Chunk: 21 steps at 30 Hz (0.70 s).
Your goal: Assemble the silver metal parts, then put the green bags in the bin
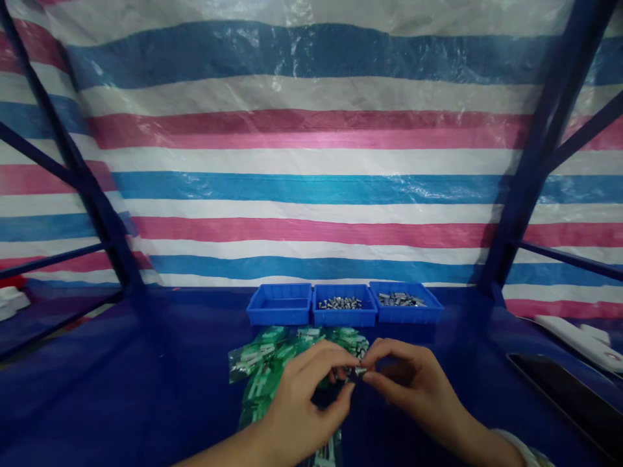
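Both hands are meeting low in the middle over the blue desk (146,389). The left hand (304,395) and right hand (413,383) are pinching the same small metal piece (357,371) between thumb and fingertips, so each grip is narrow and closed on that little part. It's too tiny and blurry to tell exactly what it is, just silvery and short.

Right under and behind the hands there's a heap of green plastic bags (272,370) lying on the desk, with pale bits inside. Further back sit three blue bins in a row, touching each other: the left bin (280,305) looks bare, the middle bin (344,305) and right bin (405,301) both hold loose grey metal parts.

Striped tarp (311,162) hangs behind everything, with a dark blue frame post (540,149) at the right.
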### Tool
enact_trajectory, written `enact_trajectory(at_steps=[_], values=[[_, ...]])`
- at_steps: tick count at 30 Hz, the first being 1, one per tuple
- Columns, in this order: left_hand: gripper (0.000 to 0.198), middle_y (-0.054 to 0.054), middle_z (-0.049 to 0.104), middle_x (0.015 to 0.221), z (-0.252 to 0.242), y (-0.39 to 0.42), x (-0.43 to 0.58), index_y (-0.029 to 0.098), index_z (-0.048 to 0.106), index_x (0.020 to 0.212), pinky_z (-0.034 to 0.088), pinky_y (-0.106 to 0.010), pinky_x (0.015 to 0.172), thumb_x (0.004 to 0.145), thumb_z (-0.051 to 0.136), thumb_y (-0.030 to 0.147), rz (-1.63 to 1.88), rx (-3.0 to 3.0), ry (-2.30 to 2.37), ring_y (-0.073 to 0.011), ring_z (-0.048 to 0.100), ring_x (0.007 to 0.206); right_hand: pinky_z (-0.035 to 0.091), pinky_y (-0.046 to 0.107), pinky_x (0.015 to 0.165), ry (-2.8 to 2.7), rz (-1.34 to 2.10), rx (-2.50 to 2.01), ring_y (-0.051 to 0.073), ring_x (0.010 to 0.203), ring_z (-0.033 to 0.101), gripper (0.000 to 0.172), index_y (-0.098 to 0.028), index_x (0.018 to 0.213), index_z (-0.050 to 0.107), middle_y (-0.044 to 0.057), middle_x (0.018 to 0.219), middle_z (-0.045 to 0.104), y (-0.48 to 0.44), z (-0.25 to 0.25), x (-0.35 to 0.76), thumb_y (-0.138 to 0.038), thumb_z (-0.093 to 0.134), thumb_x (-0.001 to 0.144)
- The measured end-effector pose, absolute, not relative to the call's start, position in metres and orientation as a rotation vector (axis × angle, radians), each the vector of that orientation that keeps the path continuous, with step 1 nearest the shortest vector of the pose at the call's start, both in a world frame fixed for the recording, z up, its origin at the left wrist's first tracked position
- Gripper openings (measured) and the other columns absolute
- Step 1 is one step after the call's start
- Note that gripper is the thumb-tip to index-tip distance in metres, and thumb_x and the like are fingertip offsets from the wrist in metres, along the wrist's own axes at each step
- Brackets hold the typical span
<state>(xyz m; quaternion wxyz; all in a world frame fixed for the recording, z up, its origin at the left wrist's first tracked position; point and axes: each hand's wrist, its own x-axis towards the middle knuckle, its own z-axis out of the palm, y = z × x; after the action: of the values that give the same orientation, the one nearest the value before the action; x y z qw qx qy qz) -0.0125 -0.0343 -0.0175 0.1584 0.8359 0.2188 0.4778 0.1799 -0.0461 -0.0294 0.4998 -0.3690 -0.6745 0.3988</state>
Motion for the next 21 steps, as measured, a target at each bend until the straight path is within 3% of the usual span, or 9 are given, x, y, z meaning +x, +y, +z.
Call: enact_trajectory(at_steps=[5,12,17,21], values=[[0.031,-0.002,0.065,0.081,-0.019,-0.037,-0.012,0.02,0.062,0.102,0.052,-0.024,0.063,0.078,0.061,0.001,1.404,2.368,0.638,-0.0133,0.062,0.069,0.046,0.022,0.056,-1.711,0.767,-0.862,0.014,0.066,0.06,0.008,-0.019,0.082,0.069,0.004,0.077,0.067,-0.052,-0.026,0.178,-0.026,0.07,0.082],[0.024,-0.002,0.065,0.076,-0.023,-0.037,-0.01,0.018,0.064,0.097,0.051,-0.022,0.063,0.077,0.066,0.004,1.434,2.345,0.623,-0.0129,0.063,0.068,0.043,0.023,0.059,-1.724,0.829,-0.919,0.013,0.067,0.057,0.017,-0.018,0.08,0.062,0.001,0.074,0.063,-0.054,-0.028,0.173,-0.032,0.059,0.09],[0.009,-0.001,0.063,0.068,-0.019,-0.04,-0.008,0.017,0.065,0.081,0.048,-0.022,0.06,0.077,0.067,0.009,1.362,2.262,0.674,-0.0125,0.06,0.062,0.037,0.02,0.052,-1.745,0.901,-0.93,0.009,0.056,0.044,0.031,-0.018,0.075,0.057,-0.003,0.064,0.052,-0.057,-0.031,0.172,-0.041,0.052,0.095],[0.008,0.001,0.059,0.061,-0.015,-0.04,-0.006,0.017,0.062,0.072,0.045,-0.021,0.056,0.08,0.061,0.015,1.236,2.103,0.795,-0.0115,0.056,0.057,0.044,0.023,0.062,-1.869,0.771,-0.917,0.012,0.064,0.051,0.035,-0.018,0.076,0.059,0.0,0.07,0.057,-0.061,-0.027,0.177,-0.039,0.043,0.099]])
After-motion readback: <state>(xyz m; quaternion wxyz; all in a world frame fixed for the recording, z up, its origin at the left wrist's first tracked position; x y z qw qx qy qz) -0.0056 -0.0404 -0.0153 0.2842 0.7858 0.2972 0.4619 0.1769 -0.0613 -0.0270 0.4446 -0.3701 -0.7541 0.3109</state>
